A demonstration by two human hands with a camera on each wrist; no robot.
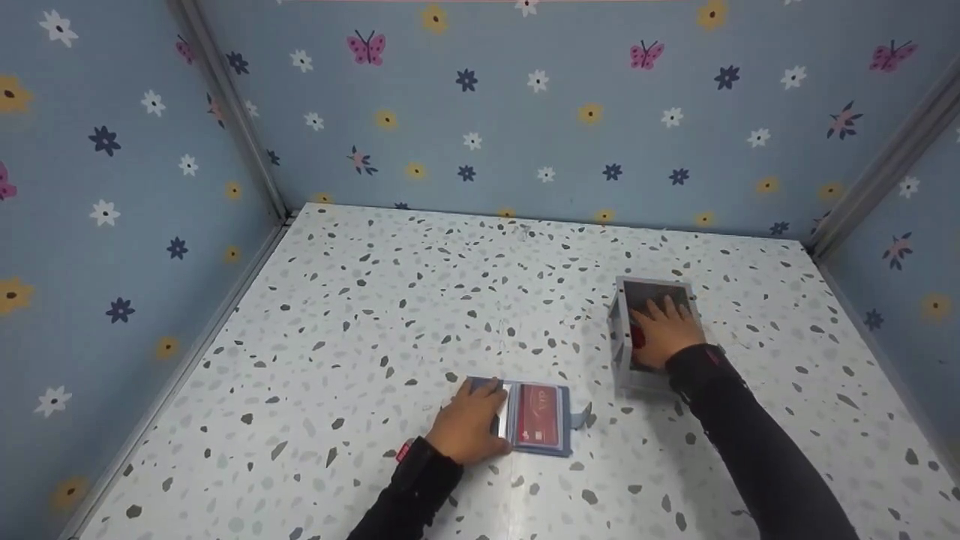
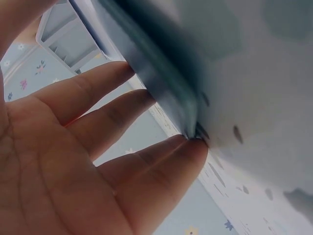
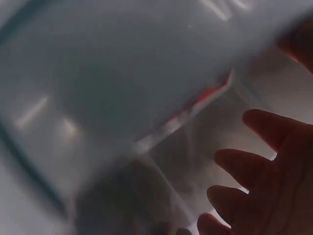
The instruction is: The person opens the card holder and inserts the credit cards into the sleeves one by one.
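Observation:
A blue card holder [image 1: 567, 431] lies opened flat on the table, with a red card [image 1: 540, 416] in its right-hand sleeve and a strap sticking out to the right. My left hand [image 1: 466, 424] rests over its left half; in the left wrist view, nearly straight fingertips touch the holder's edge [image 2: 161, 83]. Farther right, my right hand [image 1: 671, 334] reaches into the top of a grey-framed box [image 1: 621, 360], fingers spread. Something red [image 1: 638, 336] shows beside the thumb inside the box. The right wrist view is blurred, with spread fingers [image 3: 266, 128] beside the box's see-through wall.
The white speckled table [image 1: 390, 300] runs back to a blue wall [image 1: 517, 112] patterned with flowers and butterflies. Similar panels stand at left and right, joined by grey corner posts [image 1: 232, 105].

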